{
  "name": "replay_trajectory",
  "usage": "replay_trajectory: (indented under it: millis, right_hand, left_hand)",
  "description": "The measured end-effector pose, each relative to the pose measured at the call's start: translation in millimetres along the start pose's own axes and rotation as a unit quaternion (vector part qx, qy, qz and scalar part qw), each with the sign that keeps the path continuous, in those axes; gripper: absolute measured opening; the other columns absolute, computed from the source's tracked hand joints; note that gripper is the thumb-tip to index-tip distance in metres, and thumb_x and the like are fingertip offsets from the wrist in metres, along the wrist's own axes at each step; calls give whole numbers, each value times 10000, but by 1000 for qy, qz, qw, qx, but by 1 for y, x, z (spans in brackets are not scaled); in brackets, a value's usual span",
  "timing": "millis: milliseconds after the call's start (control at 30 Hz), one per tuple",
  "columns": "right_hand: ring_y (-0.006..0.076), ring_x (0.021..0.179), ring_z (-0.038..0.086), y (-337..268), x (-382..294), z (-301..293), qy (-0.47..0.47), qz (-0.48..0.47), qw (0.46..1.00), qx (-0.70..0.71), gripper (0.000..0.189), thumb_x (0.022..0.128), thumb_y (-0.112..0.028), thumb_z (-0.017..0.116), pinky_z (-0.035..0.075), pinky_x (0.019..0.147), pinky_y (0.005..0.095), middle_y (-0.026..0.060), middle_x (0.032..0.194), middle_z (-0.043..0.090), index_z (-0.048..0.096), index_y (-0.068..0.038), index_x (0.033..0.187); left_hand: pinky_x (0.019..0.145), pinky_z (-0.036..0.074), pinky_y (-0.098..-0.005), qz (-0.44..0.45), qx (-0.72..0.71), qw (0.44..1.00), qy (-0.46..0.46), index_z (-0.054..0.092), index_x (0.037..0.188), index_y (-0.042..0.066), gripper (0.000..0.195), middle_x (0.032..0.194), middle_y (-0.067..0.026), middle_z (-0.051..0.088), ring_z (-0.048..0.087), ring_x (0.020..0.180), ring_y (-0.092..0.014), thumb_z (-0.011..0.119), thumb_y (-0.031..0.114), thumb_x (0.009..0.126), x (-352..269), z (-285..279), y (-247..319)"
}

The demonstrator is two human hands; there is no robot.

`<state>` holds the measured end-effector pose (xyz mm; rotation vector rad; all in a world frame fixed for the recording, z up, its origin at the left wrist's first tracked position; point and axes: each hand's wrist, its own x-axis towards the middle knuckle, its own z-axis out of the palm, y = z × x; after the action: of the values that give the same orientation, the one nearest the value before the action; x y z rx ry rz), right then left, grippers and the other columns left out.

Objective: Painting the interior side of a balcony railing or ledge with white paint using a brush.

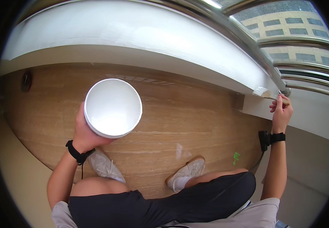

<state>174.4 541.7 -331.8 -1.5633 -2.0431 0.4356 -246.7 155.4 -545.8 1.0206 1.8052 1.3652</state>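
My left hand (91, 132) grips the side of a white bucket (113, 107), whose open mouth faces up and whose inside is white. At the right, my right hand (281, 109) pinches the wooden handle of a paintbrush (265, 93). White paint coats the bristles, which touch or hover close to the corner of a white ledge (153, 34); contact cannot be told. Wet-looking brush strokes show on the ledge's top. Just beside the brush stands the foot of a metal railing. Both wrists wear black straps with small devices.
A shiny metal railing (238, 28) runs along the ledge, before a window. Below lies a brown, glossy floor (158, 119) with my shoes on it. A dark object (26, 81) sits on the floor at the far left. A cable hangs from the right wrist device (263, 140).
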Motion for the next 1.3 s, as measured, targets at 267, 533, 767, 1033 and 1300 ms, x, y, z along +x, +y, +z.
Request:
replay_trajectory:
  millis: [267, 533, 767, 1033, 1300]
  right_hand:
    - [88, 685, 652, -69, -27, 77, -50, -110, 990, 73, 172, 1044, -132, 628, 518, 594, 224, 36, 768, 659, 694, 12, 1112]
    - [188, 724, 725, -200, -46, 154, -219, -135, 887, 384, 251, 1063, -166, 618, 584, 650, 288, 142, 876, 734, 683, 48, 1177]
    - [182, 721, 725, -124, -35, 137, -146, 9, 927, 346, 280, 1065, -208, 620, 595, 638, 289, 115, 864, 717, 680, 46, 1165]
    - [125, 673, 657, 2, 4, 11, 26, 5, 998, 51, 211, 1064, -169, 605, 518, 583, 244, 61, 808, 677, 674, 15, 1139]
    - [86, 661, 611, -80, -32, 91, -50, -158, 986, 25, 117, 1004, -80, 663, 489, 570, 242, 60, 788, 689, 719, 1, 1068]
  left_hand:
    - [981, 550, -388, 16, 18, 1000, -16, 493, 1370, 16, 1026, 1259, -131, 662, 664, 1148, -238, 1022, 225, 516, 0, 8, 5]
    - [980, 551, -387, 7, 6, 1000, -27, 500, 1359, 18, 1003, 1256, -133, 672, 674, 1139, -235, 1021, 213, 524, 1, 11, 11]
    - [985, 549, -393, 21, 9, 999, -37, 487, 1370, 21, 1020, 1263, -130, 666, 668, 1147, -237, 1021, 202, 521, 0, 8, 0]
    - [997, 546, -401, 9, -23, 999, -26, 475, 1386, 26, 1041, 1277, -132, 660, 661, 1164, -242, 1018, 197, 515, 6, 11, -5]
    - [1003, 547, -404, 11, 9, 999, -45, 475, 1391, 22, 1073, 1285, -127, 659, 659, 1175, -242, 1027, 221, 493, 10, 17, -5]
